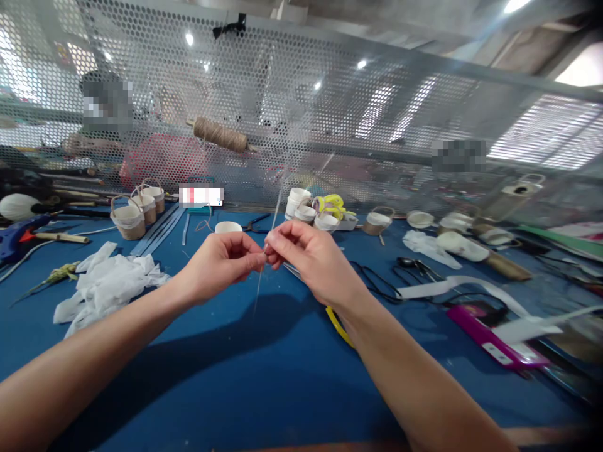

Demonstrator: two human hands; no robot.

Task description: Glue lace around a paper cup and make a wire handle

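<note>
In the middle of the view, my left hand [226,260] and my right hand [306,251] meet above the blue table [198,383], fingertips pinched close together. Between them runs a thin pale strand [259,287], slanting downward below the fingers; whether it is wire or string I cannot tell. A narrow translucent strip [277,204] rises above the fingertips, perhaps part of the same piece. Just behind my left hand stands a small white cup [228,226]. Dark-handled pliers [260,221] lie behind the fingers. Beneath my right forearm a yellow curved handle [339,326] shows partly.
At left are crumpled white material [115,279], a blue glue gun [19,238], translucent sticks [160,232] and small handled buckets [129,221]. A twine spool [220,134] hangs on the perforated metal screen [306,113]. Yellow scissors [332,205], cables and a magenta device [494,336] lie rightward.
</note>
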